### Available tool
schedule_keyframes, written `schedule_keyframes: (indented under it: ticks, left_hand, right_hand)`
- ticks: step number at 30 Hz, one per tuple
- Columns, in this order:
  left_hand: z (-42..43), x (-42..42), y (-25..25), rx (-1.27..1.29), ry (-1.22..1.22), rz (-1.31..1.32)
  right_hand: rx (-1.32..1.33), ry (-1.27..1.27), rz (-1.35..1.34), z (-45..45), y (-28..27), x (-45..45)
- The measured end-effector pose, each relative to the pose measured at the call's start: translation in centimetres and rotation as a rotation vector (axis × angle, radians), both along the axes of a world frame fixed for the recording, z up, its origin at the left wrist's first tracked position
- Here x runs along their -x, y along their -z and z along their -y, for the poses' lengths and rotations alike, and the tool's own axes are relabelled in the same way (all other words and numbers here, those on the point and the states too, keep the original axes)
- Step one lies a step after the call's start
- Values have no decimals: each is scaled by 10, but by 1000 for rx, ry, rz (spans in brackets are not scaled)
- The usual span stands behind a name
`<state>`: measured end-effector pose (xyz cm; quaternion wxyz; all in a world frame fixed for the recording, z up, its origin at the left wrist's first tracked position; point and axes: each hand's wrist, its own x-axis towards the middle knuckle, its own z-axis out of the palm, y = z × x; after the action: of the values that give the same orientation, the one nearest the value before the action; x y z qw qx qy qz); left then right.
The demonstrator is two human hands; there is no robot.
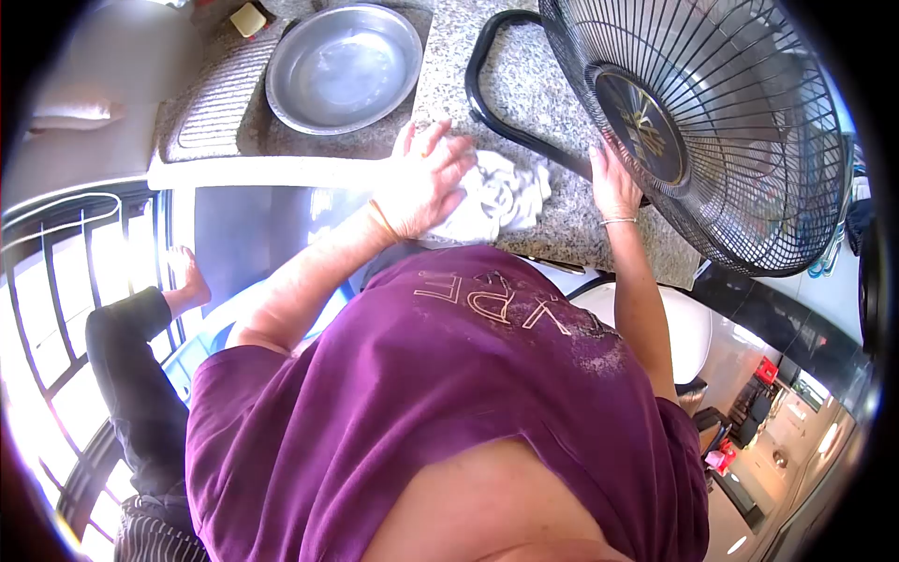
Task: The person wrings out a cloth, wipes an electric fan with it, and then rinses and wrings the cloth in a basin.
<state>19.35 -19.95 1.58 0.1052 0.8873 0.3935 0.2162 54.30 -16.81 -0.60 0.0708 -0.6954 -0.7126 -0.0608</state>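
My left hand (431, 183), with a yellow band at the wrist, lies over the counter's front edge. Its fingers are spread, and it touches the left side of a crumpled white cloth (506, 197). A black fan (693, 122) with a round wire grille stands tilted on the granite counter. Its curved tube base (479, 80) rests to the left of the grille. My right hand (615, 185), wearing a thin bracelet, is at the fan where the tube meets the grille. Its fingers are partly hidden and appear closed on the fan.
A round metal basin (345, 70) sits in the sink area beside a ribbed drainboard (220, 94). A yellowish sponge-like block (248, 20) lies behind. Window bars (70, 309) and another person's bare foot (190, 279) are at left. A white chair (679, 328) stands under the counter.
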Motion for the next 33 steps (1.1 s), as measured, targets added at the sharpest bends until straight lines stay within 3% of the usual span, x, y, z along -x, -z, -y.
schedule_keyframes:
  ticks: [5,13,16,21,31,33]
  left_hand:
    - [22,8,0,46,54,56]
    - [39,5,6,50,-120,92]
    - [39,4,8,40,-110,95]
    - [39,3,9,26,-113,114]
    - [41,6,12,15,-134,108]
    - [42,7,14,8,-154,119]
  right_hand:
    - [-79,-49,11,0,2,-2]
    - [92,128,-85,9,-27,18]
    - [-105,20,-97,9,-3,6]
    - [-266,46,-103,16,-9,11]
    - [-78,64,-222,11,0,1]
    - [-138,7,-212,8,-3,2]
